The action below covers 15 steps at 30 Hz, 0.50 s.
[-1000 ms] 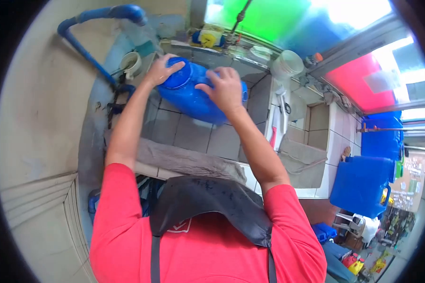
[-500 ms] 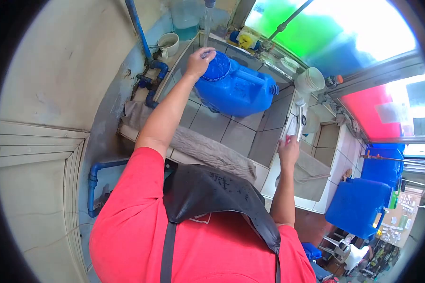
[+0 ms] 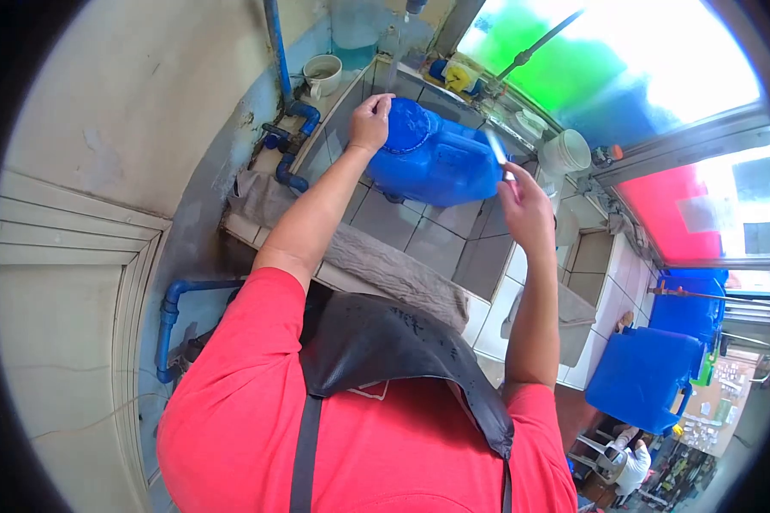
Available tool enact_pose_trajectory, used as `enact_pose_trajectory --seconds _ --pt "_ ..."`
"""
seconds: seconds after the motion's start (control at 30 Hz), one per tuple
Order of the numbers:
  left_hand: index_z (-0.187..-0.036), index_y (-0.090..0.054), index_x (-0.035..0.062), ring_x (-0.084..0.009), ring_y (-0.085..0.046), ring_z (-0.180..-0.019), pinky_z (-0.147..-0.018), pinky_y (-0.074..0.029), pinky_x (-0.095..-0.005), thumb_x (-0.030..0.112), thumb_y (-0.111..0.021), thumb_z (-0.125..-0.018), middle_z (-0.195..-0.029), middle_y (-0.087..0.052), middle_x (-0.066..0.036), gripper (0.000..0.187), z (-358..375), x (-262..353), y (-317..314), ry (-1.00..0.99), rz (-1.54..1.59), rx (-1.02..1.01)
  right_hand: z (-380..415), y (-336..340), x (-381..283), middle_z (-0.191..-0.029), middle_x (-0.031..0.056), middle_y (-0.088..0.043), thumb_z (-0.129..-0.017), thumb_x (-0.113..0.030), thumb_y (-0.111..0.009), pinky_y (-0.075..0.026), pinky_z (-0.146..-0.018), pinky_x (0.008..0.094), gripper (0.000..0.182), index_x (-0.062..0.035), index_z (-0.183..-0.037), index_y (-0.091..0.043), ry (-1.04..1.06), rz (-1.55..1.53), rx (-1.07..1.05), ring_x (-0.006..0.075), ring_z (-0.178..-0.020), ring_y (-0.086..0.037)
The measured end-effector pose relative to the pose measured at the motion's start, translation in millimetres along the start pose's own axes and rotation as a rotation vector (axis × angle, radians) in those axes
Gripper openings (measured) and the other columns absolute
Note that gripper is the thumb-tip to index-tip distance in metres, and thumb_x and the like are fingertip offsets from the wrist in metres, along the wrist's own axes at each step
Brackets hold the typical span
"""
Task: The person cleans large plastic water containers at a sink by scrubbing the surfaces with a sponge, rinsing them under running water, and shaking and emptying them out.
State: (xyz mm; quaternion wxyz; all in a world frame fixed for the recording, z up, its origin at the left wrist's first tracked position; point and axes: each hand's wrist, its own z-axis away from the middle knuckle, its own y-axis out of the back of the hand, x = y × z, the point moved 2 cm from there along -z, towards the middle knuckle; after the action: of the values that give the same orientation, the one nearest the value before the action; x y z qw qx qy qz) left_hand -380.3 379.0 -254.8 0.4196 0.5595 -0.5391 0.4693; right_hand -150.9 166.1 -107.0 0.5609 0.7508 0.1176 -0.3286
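A large blue water jug lies tilted in the grey-tiled basin, its wide round lid toward the left. My left hand grips the lid's edge with curled fingers, close to the thin stream of water from the tap. In my closed right hand is a slim white tool, blurred by motion. It overlaps the jug's right end, where the narrow spout is hidden from view.
A white cup stands at the basin's back left corner near blue pipes. A grey towel drapes the front ledge. To the right are a white bucket and another blue jug. A person sits farther off.
My right hand has risen from the right ledge toward the jug's spout end, bringing the slim white tool with it. My left hand stays on the lid.
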Motion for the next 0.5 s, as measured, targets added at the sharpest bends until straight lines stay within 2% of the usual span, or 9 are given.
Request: enact_pose_trajectory --seconds 0.07,0.1,0.13,0.2,0.23,0.37,0.5 --pt "-0.109 -0.073 0.0047 -0.0055 -0.054 -0.071 -0.066 -0.045 -0.0238 0.024 -0.057 -0.101 -0.080 -0.065 0.002 0.026 1.9 -1.0 -0.9 -0.002 -0.006 0.022 -9.3 0.7 -46.4 -0.090 0.0153 -0.072 -0.091 -0.025 -0.064 -0.052 -0.077 0.0383 0.034 -0.0123 -0.122 -0.069 0.163 0.243 -0.223 0.0289 -0.081 -0.070" --pt "-0.108 -0.073 0.0047 -0.0057 -0.054 -0.070 -0.065 -0.045 -0.0241 0.024 -0.056 -0.101 -0.079 -0.065 0.002 0.027 2.2 -2.5 -0.9 -0.005 -0.015 0.039 -15.0 -1.6 -65.7 -0.101 0.0196 -0.071 -0.089 -0.025 -0.062 -0.052 -0.083 0.0425 0.032 -0.0144 -0.118 -0.071 0.178 0.283 -0.273 0.0369 -0.094 -0.068" --pt "-0.108 -0.073 0.0047 -0.0057 -0.054 -0.070 -0.065 -0.045 -0.0241 0.024 -0.056 -0.101 -0.079 -0.065 0.002 0.027 1.1 -8.6 -1.4 -0.005 -0.014 0.048 -21.4 -7.2 -79.2 -0.101 0.0196 -0.071 -0.089 -0.025 -0.062 -0.052 -0.083 0.0425 0.032 -0.0144 -0.118 -0.071 0.186 0.284 -0.277 0.0369 -0.094 -0.068" --pt "-0.106 -0.073 0.0061 -0.0170 -0.067 -0.075 -0.071 -0.052 -0.0312 0.026 -0.057 -0.099 -0.088 -0.073 -0.010 0.027 -1.7 -17.8 -2.4 -0.033 -0.078 0.070 -36.7 -21.4 -104.2 -0.103 0.0201 -0.071 -0.090 -0.024 -0.059 -0.053 -0.086 0.0450 0.031 -0.0141 -0.117 -0.071 0.324 0.463 -0.287 0.0371 -0.098 -0.067" --pt "-0.106 -0.074 0.0080 -0.0226 -0.070 -0.081 -0.076 -0.053 -0.0334 0.027 -0.057 -0.099 -0.093 -0.074 -0.013 0.027 4.1 -5.1 -0.3 -0.038 -0.107 0.085 -47.2 -29.0 -115.6 -0.102 0.0178 -0.071 -0.087 -0.020 -0.059 -0.054 -0.084 0.0449 0.025 -0.0142 -0.107 -0.073 0.329 0.544 -0.356 0.0371 -0.098 -0.067" --pt "-0.105 -0.074 0.0108 -0.0270 -0.071 -0.091 -0.079 -0.054 -0.0354 0.029 -0.057 -0.098 -0.098 -0.074 -0.012 0.026 4.5 -11.9 -1.6 -0.012 -0.102 0.099 -82.1 -64.3 -132.9 -0.102 0.0167 -0.072 -0.083 -0.018 -0.060 -0.055 -0.087 0.0440 0.025 -0.0111 -0.102 -0.075 0.375 0.618 -0.425 0.0367 -0.099 -0.068" --pt "-0.105 -0.074 0.0120 -0.0279 -0.071 -0.091 -0.079 -0.054 -0.0355 0.030 -0.057 -0.097 -0.099 -0.074 -0.012 0.026 8.0 -7.6 -0.9 -0.024 -0.099 0.121 -105.5 -85.8 -141.0 -0.104 0.0177 -0.072 -0.079 -0.015 -0.061 -0.055 -0.090 0.0441 0.026 -0.0063 -0.099 -0.076 0.368 0.701 -0.519 0.0364 -0.102 -0.068"
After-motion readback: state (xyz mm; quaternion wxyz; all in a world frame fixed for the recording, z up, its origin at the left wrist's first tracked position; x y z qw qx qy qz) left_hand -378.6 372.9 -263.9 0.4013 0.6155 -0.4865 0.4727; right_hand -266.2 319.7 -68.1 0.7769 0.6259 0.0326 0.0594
